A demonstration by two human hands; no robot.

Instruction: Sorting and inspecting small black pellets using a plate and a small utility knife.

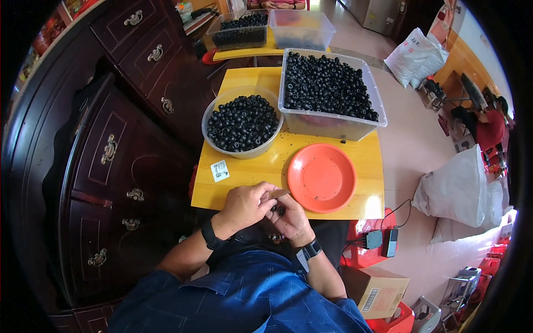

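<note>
Two hands meet at the near edge of the yellow bench (366,180), and from my remote seat their overlapping fingers hide much of the work. The left hand (242,205) brings thumb and forefinger in against the right hand's fingertips; I cannot tell whether that grip pinches anything, since the contact is too small and crowded. The right hand (292,222) has its grip curled around a few small black pieces (281,211), which sit among its fingers just off the bench's near edge; their exact count escapes me. A tan patch by the right fingertips is hard to make out, and so are some glinting shapes below the hands. At the top of my view a far bench (244,54) carries two more bins, and the person behind it is cut off by the frame.

The pieces I can read best are short, rounded and matte, many showing a hollow centre like thick rings. They heap inside a rectangular, translucent plastic bin (327,126) and a round, clear-walled tub (244,154) beside it. One loose piece (343,141) lies in front of the bin. Near the right hand I see a smooth coral-red plate (322,177), round and shallow, with dark specks on it. A square white label (220,170) lies flat on the glossy bench top. To the left rises a dark, polished wooden cabinet (150,172) with ornate metal handles; to the right slumps a wrinkled white sack (455,188).
</note>
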